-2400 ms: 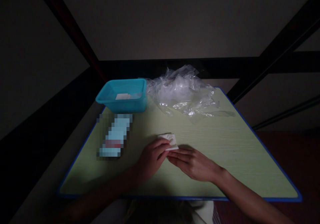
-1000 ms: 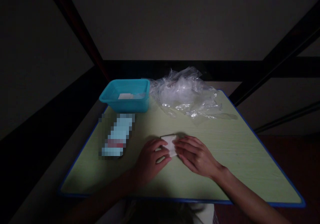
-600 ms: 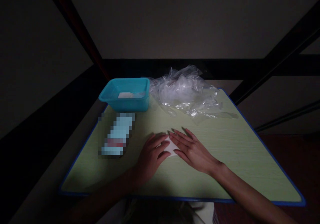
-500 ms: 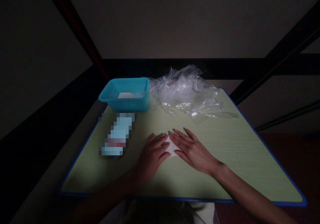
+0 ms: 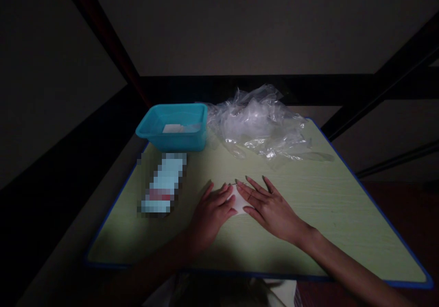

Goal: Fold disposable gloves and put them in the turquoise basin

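A small flat white piece, perhaps paper or thin cloth, lies on the table between my hands. My left hand rests on its left side, fingers stretched out and lying nearly flat. From the right, my right hand lies over the other side with its fingers spread. Both hands cover the edges of the piece, so its full outline is hidden.
A turquoise plastic basket at the back left holds a white item. Crumpled clear plastic bags spread along the back. A pixelated, light-blue oblong object lies left of my hands. The pale green table has a blue rim.
My right hand has slid slightly right, its fingers a little more spread, and more of the white piece shows. My left hand stays nearly in place. The view has shifted a little.
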`<state>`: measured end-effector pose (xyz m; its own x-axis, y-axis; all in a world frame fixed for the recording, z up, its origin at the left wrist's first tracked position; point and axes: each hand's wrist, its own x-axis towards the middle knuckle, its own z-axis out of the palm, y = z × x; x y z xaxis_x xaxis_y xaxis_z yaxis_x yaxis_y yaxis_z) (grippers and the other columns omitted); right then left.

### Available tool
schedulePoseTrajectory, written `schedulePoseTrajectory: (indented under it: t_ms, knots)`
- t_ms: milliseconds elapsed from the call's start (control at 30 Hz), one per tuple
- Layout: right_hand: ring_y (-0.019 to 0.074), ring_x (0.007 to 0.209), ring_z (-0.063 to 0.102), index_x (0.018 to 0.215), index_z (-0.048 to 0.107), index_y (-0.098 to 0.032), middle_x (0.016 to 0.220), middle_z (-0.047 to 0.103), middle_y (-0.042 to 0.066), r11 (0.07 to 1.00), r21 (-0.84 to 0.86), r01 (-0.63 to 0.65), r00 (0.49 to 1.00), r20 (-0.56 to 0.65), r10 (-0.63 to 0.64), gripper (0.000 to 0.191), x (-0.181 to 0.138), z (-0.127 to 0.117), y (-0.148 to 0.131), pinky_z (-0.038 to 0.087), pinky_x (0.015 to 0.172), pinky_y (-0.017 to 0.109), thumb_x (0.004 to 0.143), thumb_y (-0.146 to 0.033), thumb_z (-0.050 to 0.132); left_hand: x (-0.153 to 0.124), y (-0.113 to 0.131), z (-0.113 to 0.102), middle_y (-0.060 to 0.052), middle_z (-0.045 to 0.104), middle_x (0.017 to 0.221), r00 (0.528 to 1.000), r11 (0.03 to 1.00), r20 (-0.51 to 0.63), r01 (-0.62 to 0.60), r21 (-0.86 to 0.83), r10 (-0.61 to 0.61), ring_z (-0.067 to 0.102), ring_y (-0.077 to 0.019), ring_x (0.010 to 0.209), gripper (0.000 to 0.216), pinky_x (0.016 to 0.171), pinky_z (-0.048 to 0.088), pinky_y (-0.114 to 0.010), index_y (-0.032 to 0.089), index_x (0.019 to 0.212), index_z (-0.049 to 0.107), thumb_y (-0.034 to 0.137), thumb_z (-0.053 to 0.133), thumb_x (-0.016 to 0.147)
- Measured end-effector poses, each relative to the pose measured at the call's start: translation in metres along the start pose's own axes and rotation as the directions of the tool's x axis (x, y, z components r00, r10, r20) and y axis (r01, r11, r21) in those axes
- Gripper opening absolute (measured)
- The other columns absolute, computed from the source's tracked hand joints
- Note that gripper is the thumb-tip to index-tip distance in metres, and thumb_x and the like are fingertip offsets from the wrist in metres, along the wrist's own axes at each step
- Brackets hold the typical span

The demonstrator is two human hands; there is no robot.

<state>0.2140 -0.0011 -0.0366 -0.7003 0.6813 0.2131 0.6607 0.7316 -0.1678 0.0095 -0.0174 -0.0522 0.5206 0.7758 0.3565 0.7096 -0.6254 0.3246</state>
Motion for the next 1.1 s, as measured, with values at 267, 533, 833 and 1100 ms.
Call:
schedulePoseTrajectory:
  t_ms: [267,533,833,1100]
  knots:
    - [0.0259,0.13,0.037,0.135,0.04,-0.021,0.14,0.044,0.009,0.961,0.272,-0.055,0.998,0.023,0.051,0.048,0.006,-0.009,0.006,0.031,0.103,0.056,0.089,-0.029,0.049,0.002,0.003,-0.01,-0.013,0.063,0.118,0.998,0.991,-0.015,0.055,-0.126,-0.058,0.056,-0.0255,0.112,0.023,0.096,0.042,-0.049,0.017,0.102,0.065,0.019,0.065,0.079]
    - [0.0296,0.099,0.055,0.104,0.057,-0.015,0.103,0.061,0.013,0.925,0.298,-0.234,0.972,0.062,0.226,0.043,0.034,-0.016,0.018,0.046,0.081,0.045,0.071,-0.038,0.071,0.0,0.003,-0.006,-0.014,0.057,0.123,0.978,0.933,-0.028,0.187,-0.308,-0.205,0.053,-0.0253,0.114,0.041,0.096,0.045,-0.043,0.015,0.112,0.058,0.01,0.069,0.072]
    - [0.0169,0.074,0.048,0.074,0.045,-0.02,0.073,0.049,-0.003,0.732,0.599,-0.325,0.945,0.19,0.265,0.032,0.046,-0.012,0.016,0.038,0.064,0.028,0.059,-0.021,0.073,0.009,-0.001,-0.006,-0.014,0.051,0.128,0.915,0.773,0.104,0.387,-0.503,-0.391,0.045,-0.0307,0.121,0.072,0.102,0.035,-0.048,0.019,0.125,0.047,0.008,0.074,0.059]
    - [0.0074,0.05,0.042,0.072,0.04,-0.021,0.061,0.047,-0.008,0.115,0.963,-0.244,0.901,0.181,0.394,0.041,0.049,-0.011,0.01,0.031,0.044,0.019,0.052,-0.024,0.075,0.029,0.005,-0.016,-0.008,0.068,0.093,0.757,0.256,0.358,0.558,-0.789,-0.546,0.065,-0.0228,0.084,0.057,0.073,0.049,-0.033,0.016,0.11,0.056,0.012,0.072,0.055]
